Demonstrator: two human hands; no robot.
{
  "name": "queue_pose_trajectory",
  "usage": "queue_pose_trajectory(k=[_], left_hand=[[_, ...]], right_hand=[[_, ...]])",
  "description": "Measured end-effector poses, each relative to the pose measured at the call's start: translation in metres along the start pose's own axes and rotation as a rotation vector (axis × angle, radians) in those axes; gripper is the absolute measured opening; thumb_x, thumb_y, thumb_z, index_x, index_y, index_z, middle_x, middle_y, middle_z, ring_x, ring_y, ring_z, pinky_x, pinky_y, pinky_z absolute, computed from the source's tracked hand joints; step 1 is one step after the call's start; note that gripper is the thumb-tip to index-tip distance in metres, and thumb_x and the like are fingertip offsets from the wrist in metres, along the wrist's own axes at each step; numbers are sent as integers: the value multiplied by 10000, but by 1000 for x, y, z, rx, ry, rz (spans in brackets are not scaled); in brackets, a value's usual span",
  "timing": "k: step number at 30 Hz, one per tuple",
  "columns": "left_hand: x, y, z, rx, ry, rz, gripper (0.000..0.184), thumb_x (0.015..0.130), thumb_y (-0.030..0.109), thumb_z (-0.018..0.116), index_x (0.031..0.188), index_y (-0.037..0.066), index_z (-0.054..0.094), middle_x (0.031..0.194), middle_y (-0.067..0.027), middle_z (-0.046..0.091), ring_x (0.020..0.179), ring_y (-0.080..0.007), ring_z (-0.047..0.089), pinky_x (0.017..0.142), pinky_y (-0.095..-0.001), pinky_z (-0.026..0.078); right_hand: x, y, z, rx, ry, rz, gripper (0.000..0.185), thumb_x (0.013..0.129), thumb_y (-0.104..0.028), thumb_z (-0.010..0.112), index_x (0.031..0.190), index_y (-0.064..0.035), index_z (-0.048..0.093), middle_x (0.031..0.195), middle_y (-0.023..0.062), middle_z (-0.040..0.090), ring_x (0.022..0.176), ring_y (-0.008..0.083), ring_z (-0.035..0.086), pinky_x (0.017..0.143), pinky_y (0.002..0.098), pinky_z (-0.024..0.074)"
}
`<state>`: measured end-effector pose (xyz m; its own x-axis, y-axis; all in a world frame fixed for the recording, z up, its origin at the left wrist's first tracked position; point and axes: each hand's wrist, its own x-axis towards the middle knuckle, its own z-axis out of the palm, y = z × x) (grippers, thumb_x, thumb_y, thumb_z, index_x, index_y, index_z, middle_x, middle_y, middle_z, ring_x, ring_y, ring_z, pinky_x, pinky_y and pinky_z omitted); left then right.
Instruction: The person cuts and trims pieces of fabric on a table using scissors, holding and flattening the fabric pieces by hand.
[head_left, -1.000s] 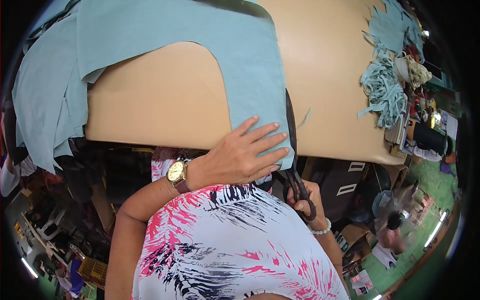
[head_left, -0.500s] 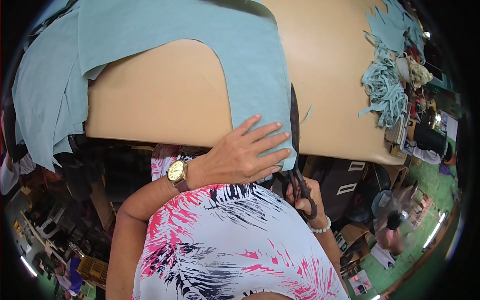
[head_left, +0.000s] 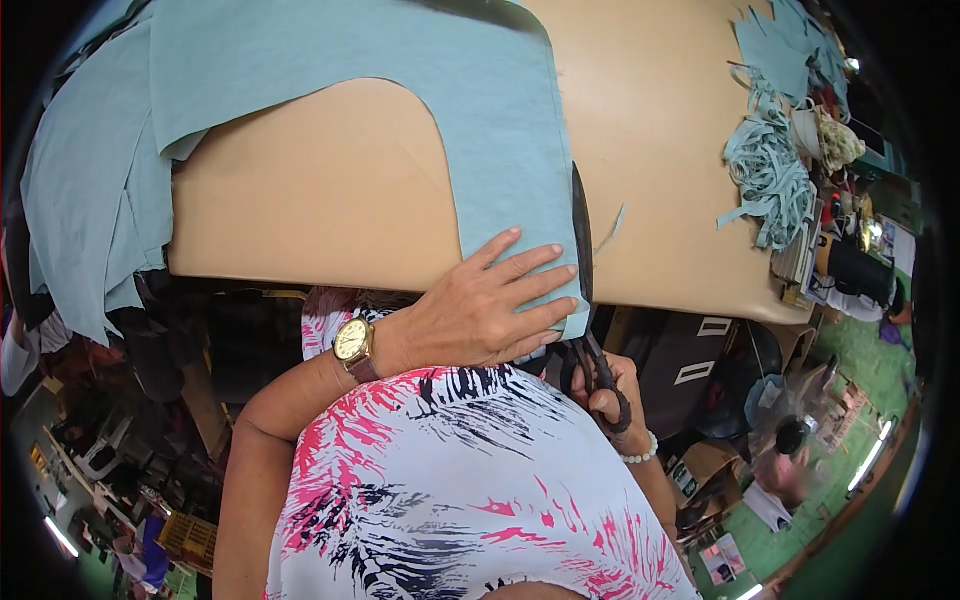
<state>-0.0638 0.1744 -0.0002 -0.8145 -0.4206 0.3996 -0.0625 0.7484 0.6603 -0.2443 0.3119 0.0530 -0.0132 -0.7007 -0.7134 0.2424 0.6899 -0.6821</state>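
Blue-green fabric (head_left: 500, 130) lies on the tan table (head_left: 320, 190), its curved inner edge to the left of a strip that reaches the front edge. My left hand (head_left: 490, 305), with a watch at the wrist, rests flat on this strip, fingers spread. Just right of it, my right hand (head_left: 612, 392) is wrapped round the handles of dark scissors (head_left: 583, 260). The blades run along the strip's right edge, partly hidden by the fabric. A thin fabric sliver (head_left: 611, 228) lies right of the blades.
A heap of cut fabric strips (head_left: 768, 172) sits at the table's right edge, near a white cup (head_left: 804, 130). More fabric (head_left: 90, 190) hangs over the left side. A blurred person (head_left: 790, 465) is at the lower right, beyond a cardboard box (head_left: 703, 470).
The scissors tipped slightly away from the fabric edge, then came back against it. My left hand has stayed in place on the strip.
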Motion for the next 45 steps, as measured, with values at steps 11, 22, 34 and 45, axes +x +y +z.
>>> queue_pose_trajectory(k=[11,22,34,45], left_hand=[[-1,1,-2,-23,-66,-36,296,772,248,601,1037,114,604,1237,-90,498,1179,-250,442,977,-492,312],[-2,-1,0,-31,-46,-33,266,775,238,597,1003,102,617,1228,-93,506,1171,-253,450,971,-495,314],[-4,1,-5,-23,-74,-1,285,759,253,617,1008,116,613,1234,-73,500,1180,-245,438,973,-492,315],[-7,1,-5,-56,-82,-3,291,740,242,636,1002,117,619,1235,-62,500,1184,-243,435,974,-488,319]], right_hand=[[-5,4,0,-13,27,77,459,624,-405,765,705,-21,526,595,-16,497,496,42,417,449,175,301],[-6,2,1,-4,16,49,268,717,-186,723,704,-8,523,562,7,510,438,52,467,395,173,349],[15,-15,7,29,-21,-32,352,696,-282,735,703,1,525,573,16,511,450,61,477,411,176,373],[15,-16,10,28,13,4,265,738,-188,700,684,-8,513,519,12,495,405,61,457,385,185,348]])
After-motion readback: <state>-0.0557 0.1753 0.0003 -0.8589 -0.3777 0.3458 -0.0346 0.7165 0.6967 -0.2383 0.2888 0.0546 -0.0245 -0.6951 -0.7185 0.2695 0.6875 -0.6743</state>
